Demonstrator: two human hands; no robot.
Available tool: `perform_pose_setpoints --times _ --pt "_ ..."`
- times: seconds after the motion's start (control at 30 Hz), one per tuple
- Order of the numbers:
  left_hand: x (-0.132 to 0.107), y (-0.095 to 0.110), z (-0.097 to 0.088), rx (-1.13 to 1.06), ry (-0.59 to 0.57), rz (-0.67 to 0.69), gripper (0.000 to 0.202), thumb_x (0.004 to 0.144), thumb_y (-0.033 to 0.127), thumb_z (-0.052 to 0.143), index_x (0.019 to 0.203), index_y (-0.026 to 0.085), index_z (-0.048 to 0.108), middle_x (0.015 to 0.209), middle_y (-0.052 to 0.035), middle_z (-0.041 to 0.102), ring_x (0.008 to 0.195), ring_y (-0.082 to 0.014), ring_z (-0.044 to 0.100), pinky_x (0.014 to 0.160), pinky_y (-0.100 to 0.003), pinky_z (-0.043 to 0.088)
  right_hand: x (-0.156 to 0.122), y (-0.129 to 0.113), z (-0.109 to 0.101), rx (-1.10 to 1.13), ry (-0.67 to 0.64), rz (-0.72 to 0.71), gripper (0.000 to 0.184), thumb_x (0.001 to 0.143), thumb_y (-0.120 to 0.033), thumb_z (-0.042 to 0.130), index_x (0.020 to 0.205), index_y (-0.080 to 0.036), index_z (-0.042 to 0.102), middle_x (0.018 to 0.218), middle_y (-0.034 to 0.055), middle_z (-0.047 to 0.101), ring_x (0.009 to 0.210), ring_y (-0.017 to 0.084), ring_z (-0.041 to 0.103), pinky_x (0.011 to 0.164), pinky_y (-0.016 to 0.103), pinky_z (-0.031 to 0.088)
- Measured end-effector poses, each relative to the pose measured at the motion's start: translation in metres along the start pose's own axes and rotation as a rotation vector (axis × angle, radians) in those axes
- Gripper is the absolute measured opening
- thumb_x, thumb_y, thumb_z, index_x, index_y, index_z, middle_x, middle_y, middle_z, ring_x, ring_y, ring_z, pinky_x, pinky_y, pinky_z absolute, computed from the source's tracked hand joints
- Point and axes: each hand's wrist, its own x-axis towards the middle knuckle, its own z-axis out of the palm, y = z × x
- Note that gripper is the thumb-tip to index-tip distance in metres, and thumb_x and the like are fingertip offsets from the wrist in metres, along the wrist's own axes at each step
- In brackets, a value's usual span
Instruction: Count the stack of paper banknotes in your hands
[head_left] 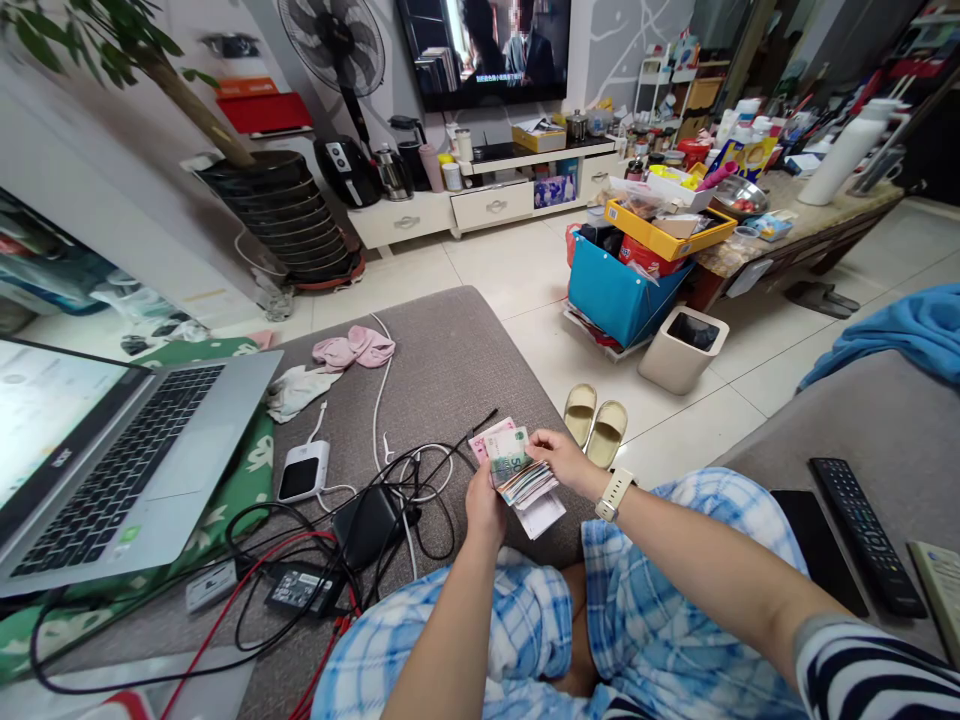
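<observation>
My left hand point(486, 503) is closed around the near side of a thick stack of banknotes point(531, 484), its thumb on top. Fanned out at the top of the stack are a green banknote point(508, 448) and a pink banknote point(480, 442) behind it. With its fingers closed, my right hand point(566, 462) pinches the right edge of the green banknote. A folded white paper point(541, 515) sticks out beneath the stack. A pale watch point(615, 495) is on my right wrist. The notes are held above the grey sofa seat, just in front of my knees.
Left of my hands lie tangled black cables point(442, 500), a power adapter point(306, 588), a white device point(304, 470) and an open laptop point(161, 470). A remote control point(862, 530) is at the right. Slippers point(606, 430), a bin point(679, 355) and a blue box point(619, 295) stand on the floor.
</observation>
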Motion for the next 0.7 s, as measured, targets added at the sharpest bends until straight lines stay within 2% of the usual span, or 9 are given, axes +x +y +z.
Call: perform_pose_setpoints --times 0.13,0.27,0.47,0.6,0.7 --pt "-0.0017 0.0025 0.0023 -0.048 0.005 -0.052 0.020 0.068 0.030 0.064 0.079 0.015 0.071 0.080 -0.0063 0.073 0.074 -0.0191 0.066 0.074 -0.031 0.050 0.0018 0.0018 -0.0016 -0.023 -0.015 -0.031 0.018 0.074 -0.032 0.067 0.070 -0.016 0.058 0.065 -0.0036 0.052 0.062 0.012 0.046 0.060 0.025 0.035" --pt "-0.0031 0.0036 0.0019 -0.043 -0.011 -0.055 0.018 0.062 0.020 0.062 0.076 0.014 0.071 0.077 -0.0067 0.072 0.075 -0.0209 0.066 0.074 -0.032 0.050 0.0024 0.0028 -0.0020 -0.020 -0.043 -0.053 0.015 0.074 -0.030 0.066 0.073 -0.017 0.060 0.068 -0.0028 0.054 0.063 0.012 0.048 0.061 0.025 0.037" --pt "-0.0019 0.0016 -0.0003 -0.046 0.009 -0.021 0.018 0.066 0.026 0.061 0.079 0.017 0.070 0.081 -0.0043 0.072 0.075 -0.0184 0.064 0.073 -0.029 0.049 0.0031 0.0033 -0.0017 0.015 -0.034 -0.015 0.018 0.074 -0.032 0.066 0.071 -0.017 0.057 0.067 -0.0034 0.054 0.062 0.012 0.048 0.062 0.025 0.038" --pt "-0.0018 0.0012 0.0001 -0.037 -0.035 -0.005 0.025 0.066 0.030 0.064 0.086 0.017 0.069 0.084 -0.0044 0.072 0.075 -0.0181 0.064 0.073 -0.030 0.049 0.0029 0.0023 -0.0015 0.023 -0.011 0.003 0.019 0.074 -0.033 0.066 0.070 -0.017 0.057 0.066 -0.0036 0.053 0.060 0.012 0.047 0.062 0.025 0.037" --pt "-0.0028 0.0026 0.0008 -0.028 -0.056 -0.015 0.025 0.064 0.030 0.063 0.083 0.015 0.070 0.082 -0.0053 0.072 0.074 -0.0185 0.064 0.072 -0.030 0.049 0.0023 0.0014 -0.0010 0.030 0.000 0.018 0.019 0.073 -0.033 0.067 0.070 -0.017 0.057 0.066 -0.0033 0.054 0.060 0.012 0.047 0.062 0.025 0.037"
